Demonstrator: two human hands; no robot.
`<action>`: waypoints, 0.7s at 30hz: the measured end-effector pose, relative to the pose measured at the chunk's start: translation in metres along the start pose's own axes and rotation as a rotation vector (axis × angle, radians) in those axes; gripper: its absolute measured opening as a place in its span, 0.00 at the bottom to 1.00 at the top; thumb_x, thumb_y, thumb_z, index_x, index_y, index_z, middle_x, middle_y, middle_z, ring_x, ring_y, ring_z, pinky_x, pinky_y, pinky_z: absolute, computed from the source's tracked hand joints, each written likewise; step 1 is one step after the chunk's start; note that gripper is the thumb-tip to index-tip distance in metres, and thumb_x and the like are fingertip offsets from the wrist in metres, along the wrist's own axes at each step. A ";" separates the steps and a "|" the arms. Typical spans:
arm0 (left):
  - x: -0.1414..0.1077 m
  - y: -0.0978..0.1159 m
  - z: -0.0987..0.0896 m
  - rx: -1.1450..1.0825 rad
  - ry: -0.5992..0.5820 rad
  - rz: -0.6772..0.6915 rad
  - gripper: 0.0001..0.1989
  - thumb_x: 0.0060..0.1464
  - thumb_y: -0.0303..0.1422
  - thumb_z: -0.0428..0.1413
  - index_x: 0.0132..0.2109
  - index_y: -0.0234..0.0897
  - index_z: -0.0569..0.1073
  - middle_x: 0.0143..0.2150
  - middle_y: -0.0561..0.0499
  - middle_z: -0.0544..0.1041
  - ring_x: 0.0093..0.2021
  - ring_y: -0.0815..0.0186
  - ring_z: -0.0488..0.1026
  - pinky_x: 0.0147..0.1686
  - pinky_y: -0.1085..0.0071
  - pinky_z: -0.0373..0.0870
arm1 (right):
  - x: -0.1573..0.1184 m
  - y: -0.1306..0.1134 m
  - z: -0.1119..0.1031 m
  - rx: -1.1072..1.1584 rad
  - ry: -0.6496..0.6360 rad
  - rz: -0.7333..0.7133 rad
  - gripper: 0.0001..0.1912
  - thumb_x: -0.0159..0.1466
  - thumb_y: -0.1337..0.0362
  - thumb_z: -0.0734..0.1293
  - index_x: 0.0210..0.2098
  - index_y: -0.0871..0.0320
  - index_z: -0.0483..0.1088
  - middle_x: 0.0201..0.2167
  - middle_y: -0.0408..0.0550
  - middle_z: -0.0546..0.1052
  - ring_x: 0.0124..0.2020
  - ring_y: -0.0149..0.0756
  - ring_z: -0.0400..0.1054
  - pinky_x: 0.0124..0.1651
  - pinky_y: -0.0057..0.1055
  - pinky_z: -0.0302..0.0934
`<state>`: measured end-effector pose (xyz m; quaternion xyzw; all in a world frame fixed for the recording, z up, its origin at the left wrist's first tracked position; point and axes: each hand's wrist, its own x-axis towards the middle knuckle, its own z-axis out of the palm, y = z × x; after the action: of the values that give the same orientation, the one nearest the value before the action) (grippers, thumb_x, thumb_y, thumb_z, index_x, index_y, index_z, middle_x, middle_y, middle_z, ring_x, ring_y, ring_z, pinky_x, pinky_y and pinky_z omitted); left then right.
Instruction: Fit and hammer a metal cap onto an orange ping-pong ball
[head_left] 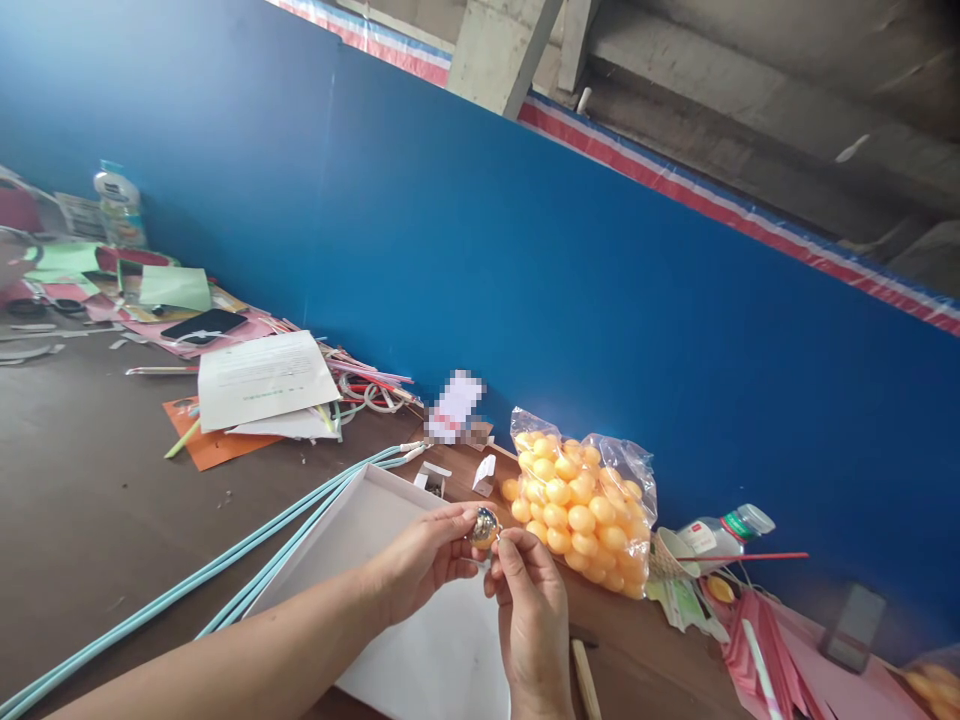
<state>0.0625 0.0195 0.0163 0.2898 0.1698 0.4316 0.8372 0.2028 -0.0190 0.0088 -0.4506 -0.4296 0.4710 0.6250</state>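
Note:
Over a white tray-like box lid [420,620], my left hand [431,550] holds a shiny silver metal ball [484,527] between thumb and fingers. My right hand [531,595] is at the ball's right side, its thumb and forefinger pinched on a tiny part there. Whether that part is a ring, a hook or a wire is too small to make out. Just beyond the hands stand a small open white box [433,480] with small dark items inside and another small white carton [485,474].
A clear bag of orange balls [581,505] leans by the blue wall [600,330]. Light-blue cords [247,545] run along the lid's left. Papers [268,380] and a phone [204,326] lie left; a bottle [739,525], paper cup [675,553] and pink paper [772,640] right.

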 end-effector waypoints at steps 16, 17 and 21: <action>-0.001 -0.001 0.000 0.065 -0.023 0.043 0.12 0.55 0.37 0.53 0.41 0.31 0.71 0.30 0.48 0.70 0.30 0.71 0.68 0.31 0.75 0.62 | -0.001 0.001 0.001 0.024 -0.007 0.013 0.07 0.59 0.60 0.67 0.34 0.57 0.70 0.21 0.39 0.66 0.23 0.25 0.57 0.28 0.24 0.55; -0.001 -0.001 -0.001 0.067 -0.027 0.045 0.12 0.55 0.37 0.53 0.40 0.31 0.71 0.30 0.48 0.70 0.30 0.71 0.68 0.31 0.75 0.62 | -0.001 0.001 0.001 0.024 -0.006 0.015 0.07 0.59 0.60 0.67 0.34 0.57 0.70 0.21 0.39 0.66 0.23 0.25 0.57 0.28 0.24 0.55; 0.001 -0.001 -0.002 0.063 -0.033 0.036 0.12 0.55 0.36 0.53 0.41 0.31 0.71 0.30 0.48 0.70 0.30 0.71 0.68 0.31 0.75 0.62 | 0.000 0.000 0.002 0.023 -0.006 0.020 0.07 0.58 0.60 0.68 0.33 0.57 0.70 0.20 0.39 0.67 0.23 0.25 0.58 0.27 0.24 0.55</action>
<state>0.0626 0.0203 0.0140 0.3259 0.1642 0.4363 0.8225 0.2013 -0.0189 0.0093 -0.4459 -0.4215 0.4835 0.6243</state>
